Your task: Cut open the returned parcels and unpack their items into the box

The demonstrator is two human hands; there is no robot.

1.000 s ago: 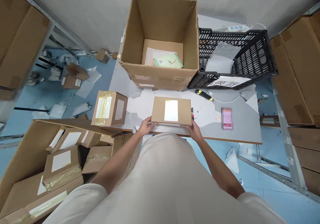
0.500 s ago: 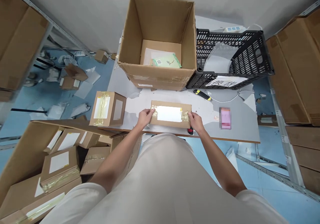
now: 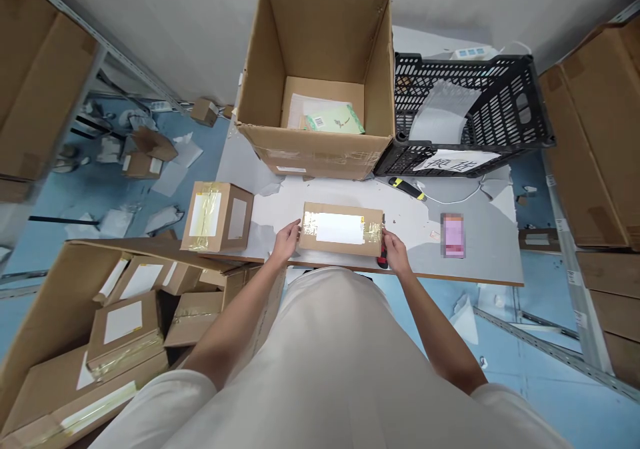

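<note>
A long, flat cardboard box with a white label and yellowish tape at both ends lies crosswise before me, near the table's front edge. My left hand has its fingers closed at the box's left end. At the right end, the fingers of my right hand are closed against the box's edge. My thumbs are at the ends, not over the top. A red and black tool shows partly beside the right end, half hidden by the box. Whether the box is slightly raised, I cannot tell.
A taped carton stands to the left on the table. Behind are a large open carton and a black crate. A yellow-black utility knife and a pink blurred item lie right. A big carton holds several boxes.
My thumbs have slid off the top of the box to its ends, and both hands sit slightly farther out. The box has barely moved. The view has shifted a little.
</note>
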